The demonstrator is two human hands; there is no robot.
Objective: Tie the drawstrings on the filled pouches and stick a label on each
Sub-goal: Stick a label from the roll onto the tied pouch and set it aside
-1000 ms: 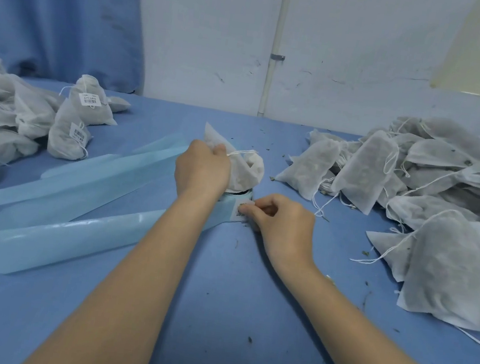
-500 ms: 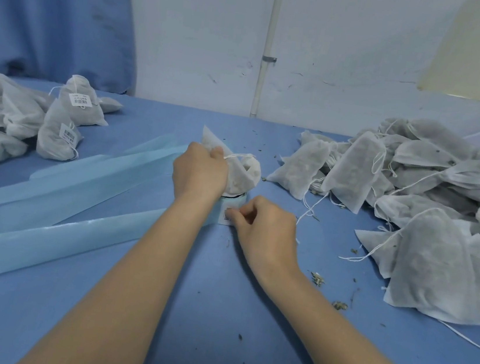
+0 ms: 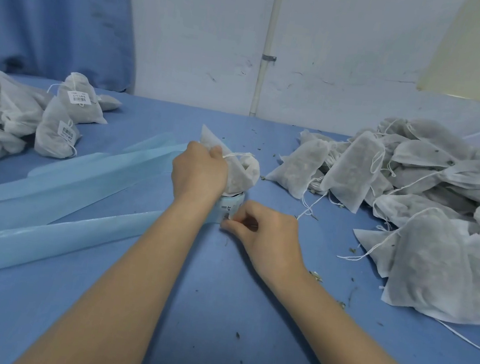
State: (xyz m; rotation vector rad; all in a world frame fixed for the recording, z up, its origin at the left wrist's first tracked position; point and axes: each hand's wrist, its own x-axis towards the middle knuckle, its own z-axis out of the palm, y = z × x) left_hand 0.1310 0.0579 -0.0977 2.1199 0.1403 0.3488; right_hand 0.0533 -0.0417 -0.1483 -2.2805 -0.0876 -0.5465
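Our left hand point(image 3: 200, 170) grips a tied pouch point(image 3: 241, 171) mid-bench while our right hand point(image 3: 266, 231) pinches a label point(image 3: 226, 210) off the roll. Labelled pouches point(image 3: 71, 117) lie at left; we judge the bigger untied pile point(image 3: 412, 204) at right remains.

A pouch point(image 3: 241, 173) is sitting mid-table point(image 3: 215, 316), directly behind a label roll point(image 3: 229, 208). The left hand point(image 3: 198, 173) is gripping the pouch from its left side; the right hand point(image 3: 265, 234) is pinching at the roll's front edge. Backing strips point(image 3: 56, 203) are trailing from the roll toward the left and near edge. Labelled pouches point(image 3: 70, 116) are lying at the far left, and a heap of unlabelled pouches point(image 3: 418, 211) is lying on the right. A wall point(image 3: 325, 55) is standing behind the table.
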